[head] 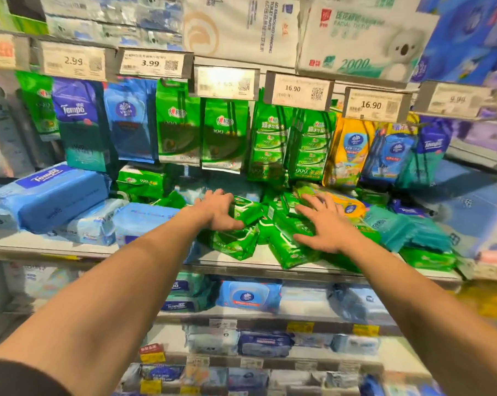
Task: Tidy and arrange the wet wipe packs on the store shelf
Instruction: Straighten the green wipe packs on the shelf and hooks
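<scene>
Centre frame, the left hand (217, 208) grips a green wet wipe pack (245, 208) in the jumbled green pile (281, 238); right of it, the right hand (325, 224) presses flat, fingers spread; front packs overhang the shelf edge (235, 265) and may slide off

2 hands (218, 208), 6 readable price tags (298, 90), 2 yellow packs (348, 150), uncountable jumbled green packs (287, 241).

Green wet wipe packs (287, 247) lie jumbled in a loose heap on the shelf (235, 262), tilted and overlapping, some poking past its front edge. One small green pack (245, 208) sits tilted atop the heap under my left grip (217, 208).
</scene>
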